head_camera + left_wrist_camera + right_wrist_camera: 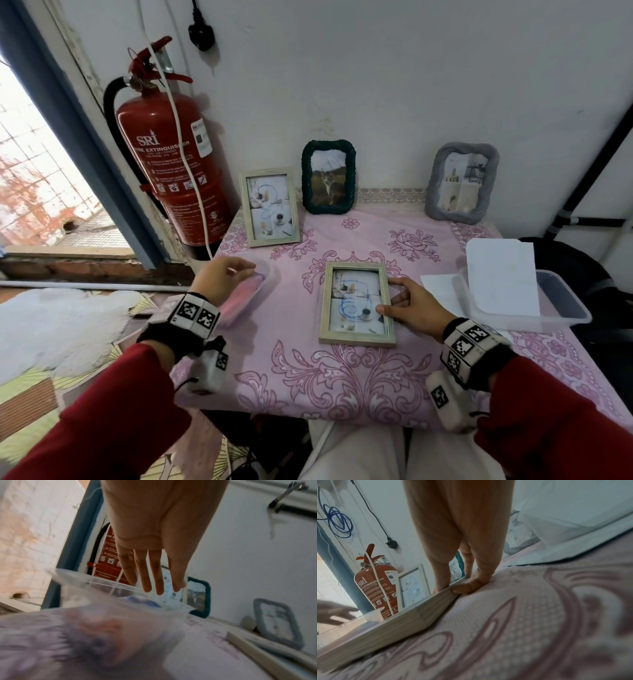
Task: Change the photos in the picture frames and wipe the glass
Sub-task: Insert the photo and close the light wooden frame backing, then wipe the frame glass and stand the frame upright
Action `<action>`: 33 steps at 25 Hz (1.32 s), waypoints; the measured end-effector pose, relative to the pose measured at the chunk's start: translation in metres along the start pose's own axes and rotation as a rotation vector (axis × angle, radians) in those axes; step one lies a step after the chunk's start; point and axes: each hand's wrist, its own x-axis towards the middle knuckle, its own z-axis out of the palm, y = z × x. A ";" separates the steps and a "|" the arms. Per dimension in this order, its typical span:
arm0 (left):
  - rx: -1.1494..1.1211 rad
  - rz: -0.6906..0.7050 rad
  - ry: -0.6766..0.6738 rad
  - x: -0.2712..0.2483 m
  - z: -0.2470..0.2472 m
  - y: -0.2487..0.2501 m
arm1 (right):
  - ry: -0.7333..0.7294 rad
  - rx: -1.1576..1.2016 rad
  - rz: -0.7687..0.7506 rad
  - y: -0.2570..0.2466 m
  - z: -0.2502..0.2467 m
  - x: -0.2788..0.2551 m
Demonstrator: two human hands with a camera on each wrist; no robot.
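Pink cloth (239, 299) lies in a clear plastic tub (265, 286) at the left edge of the surface (342, 373), and the left hand (222, 277) hovers just over it with fingers straight and relaxed, holding nothing; the left wrist view shows the fingers (147, 574) spread above the tub's rim, not yet touching the cloth as far as I can tell. This reads as a reach for the wiping cloth, so the glass of the frame in hand is probably not wiped yet. Toward the back left corner a pale wooden frame (270, 206) stands upright; to its right stands a dark green frame (328, 177), and near the back right corner a grey frame (461, 181), all three with photos in them. Whether those photos are old or new cannot be told. In the middle of the surface a second pale wooden frame (356, 304) lies flat, glass up, with a photo inside. The right hand (409, 303) steadies it at its right side: the thumb rests on the glass and the fingers curl against the outer edge, which the right wrist view confirms. At the right edge sits another clear tub (561, 305) with a white sheet (501, 274) propped in it; it may be a spare photo, but its face is not visible. Most of the job seems left to do.
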 end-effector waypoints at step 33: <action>-0.053 0.234 0.114 0.003 0.035 0.089 | -0.013 0.075 -0.005 0.003 -0.001 0.002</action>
